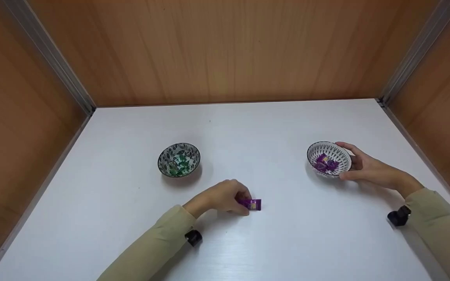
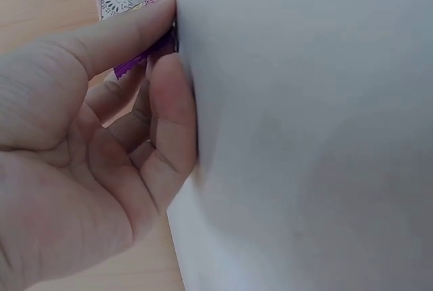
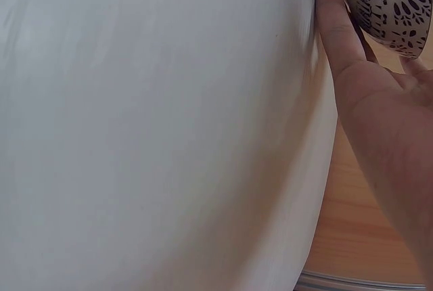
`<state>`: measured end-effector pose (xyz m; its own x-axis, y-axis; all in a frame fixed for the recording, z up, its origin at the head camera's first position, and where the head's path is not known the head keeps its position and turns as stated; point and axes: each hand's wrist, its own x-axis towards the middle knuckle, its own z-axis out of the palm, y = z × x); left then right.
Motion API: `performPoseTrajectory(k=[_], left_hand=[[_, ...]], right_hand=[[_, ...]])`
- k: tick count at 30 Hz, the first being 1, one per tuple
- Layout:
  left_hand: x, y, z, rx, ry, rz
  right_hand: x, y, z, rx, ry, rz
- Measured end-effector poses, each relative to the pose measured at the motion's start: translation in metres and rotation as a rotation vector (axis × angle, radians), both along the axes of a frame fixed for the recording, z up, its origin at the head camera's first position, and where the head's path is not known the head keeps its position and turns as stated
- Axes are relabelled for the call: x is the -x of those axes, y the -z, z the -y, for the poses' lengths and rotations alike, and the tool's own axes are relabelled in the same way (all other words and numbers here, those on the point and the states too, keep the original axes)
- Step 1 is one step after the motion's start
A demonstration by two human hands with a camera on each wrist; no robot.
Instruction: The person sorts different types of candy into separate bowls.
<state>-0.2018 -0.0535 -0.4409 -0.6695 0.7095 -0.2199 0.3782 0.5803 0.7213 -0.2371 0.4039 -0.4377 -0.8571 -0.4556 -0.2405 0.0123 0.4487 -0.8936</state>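
My left hand (image 1: 227,196) pinches a purple wrapped candy (image 1: 254,204) between thumb and fingers, low at the white tabletop near its middle. One crimped end of the wrapper sticks out past the fingers, and the rest is hidden by them. At the right, my right hand (image 1: 373,170) holds a white bowl (image 1: 322,146) with a black pattern, thumb on the near side and fingers round the far side. Several purple candies (image 1: 326,164) lie in that bowl. The right wrist view shows the patterned outer wall of the bowl (image 3: 399,7) beside the thumb.
Left of the middle stands a dark-patterned bowl (image 1: 165,155) with several green wrapped candies (image 1: 181,164) inside. Wooden panels (image 1: 225,50) close off the back and both sides of the white table (image 1: 264,249).
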Motion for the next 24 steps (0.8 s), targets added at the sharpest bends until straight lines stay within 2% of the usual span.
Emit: performPoseTrajectory(k=[10,19,24], left_hand=[[0.001,-0.003,-0.001,-0.004,0.019,-0.028],[0.002,-0.008,-0.007,-0.103,0.019,-0.006],[0.002,-0.015,-0.014,-0.163,0.026,0.012]], right_hand=[[0.000,0.002,-0.003,0.022,-0.005,0.008],[0.001,0.003,-0.002,0.043,-0.005,0.018],[0.001,0.003,-0.002,0.032,0.001,0.017]])
